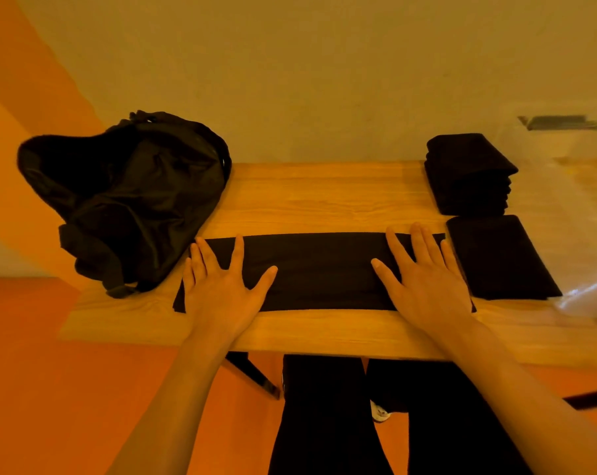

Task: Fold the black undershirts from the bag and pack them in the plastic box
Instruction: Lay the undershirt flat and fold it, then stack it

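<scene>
Black cloth lies in a long band across the near half of your table (324, 200). It is the shirt (324, 269), folded lengthwise into a strip running left to right. Your left hand (218, 289) presses flat on its left end, with the fingers straight and spread and the thumb angled toward the middle; it grips nothing. Your right hand (423, 282) lies the same way on the right end, palm down and fingers splayed, with nothing pinched. Bare strip shows between your two thumbs.

Your bag (125, 200) slumps at the table's left edge, black and crumpled, close to your left fingertips. In the dark you cannot tell whether it touches the shirt.

At the far right corner a stack (468, 173) of several folded black shirts is piled up. Nearer to you, one folded piece (499, 258) lies flat, just beside the strip's right end and your right little finger.

Your box (581, 200), of clear plastic, stands at the right border of the view. Its walls are hazy and blurred, so you cannot tell whether the folded pieces touch it.

Below the table edge are your legs (324, 423) in dark trousers, above an orange floor (84, 371).
</scene>
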`<state>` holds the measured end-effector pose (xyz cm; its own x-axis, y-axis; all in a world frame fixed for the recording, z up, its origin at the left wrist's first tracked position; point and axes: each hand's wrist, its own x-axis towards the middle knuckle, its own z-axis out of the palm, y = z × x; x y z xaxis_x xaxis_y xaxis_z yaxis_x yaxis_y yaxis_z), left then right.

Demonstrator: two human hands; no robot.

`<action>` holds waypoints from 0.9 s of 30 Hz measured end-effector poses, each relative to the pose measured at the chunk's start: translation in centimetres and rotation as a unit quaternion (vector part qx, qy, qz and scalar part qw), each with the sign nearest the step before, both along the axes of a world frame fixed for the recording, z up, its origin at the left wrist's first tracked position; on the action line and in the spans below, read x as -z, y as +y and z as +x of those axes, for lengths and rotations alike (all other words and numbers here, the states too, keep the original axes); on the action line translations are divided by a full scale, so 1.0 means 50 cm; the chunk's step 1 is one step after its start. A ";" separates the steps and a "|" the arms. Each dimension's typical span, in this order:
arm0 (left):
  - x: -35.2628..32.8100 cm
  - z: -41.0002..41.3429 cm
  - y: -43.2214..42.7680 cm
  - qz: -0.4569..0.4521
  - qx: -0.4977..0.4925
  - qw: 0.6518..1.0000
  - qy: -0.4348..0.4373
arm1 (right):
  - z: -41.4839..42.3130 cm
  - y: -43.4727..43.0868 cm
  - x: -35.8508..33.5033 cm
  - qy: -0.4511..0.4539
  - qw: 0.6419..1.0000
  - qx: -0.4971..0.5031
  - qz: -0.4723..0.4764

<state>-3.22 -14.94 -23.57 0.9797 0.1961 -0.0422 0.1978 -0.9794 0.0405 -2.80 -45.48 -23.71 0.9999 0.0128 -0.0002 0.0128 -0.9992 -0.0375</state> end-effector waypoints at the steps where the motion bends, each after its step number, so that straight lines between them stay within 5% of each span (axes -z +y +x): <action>1: 0.002 -0.006 -0.001 -0.001 -0.006 1.000 0.000 | 0.000 -0.002 0.001 0.001 1.000 -0.003 0.000; 11: -0.004 -0.045 0.025 -0.020 -0.012 1.000 0.004 | -0.008 -0.026 -0.018 0.048 0.998 -0.039 -0.001; 18: -0.030 -0.052 -0.054 -0.037 0.023 0.989 -0.138 | -0.023 0.073 -0.050 -0.041 0.997 -0.059 0.014; 22: -0.015 -0.019 -0.125 -0.052 0.088 0.993 -0.059 | -0.007 0.142 -0.018 0.002 0.989 -0.145 0.027; 27: 0.005 -0.008 -0.019 -0.008 0.058 0.998 -0.004 | 0.007 0.032 -0.012 0.031 0.996 -0.085 0.023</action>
<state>-3.62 -15.87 -23.82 0.9961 0.0803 -0.0361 0.0823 -0.9949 0.0575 -2.43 -43.89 -23.13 0.9814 0.1830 -0.0582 0.1775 -0.9801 -0.0890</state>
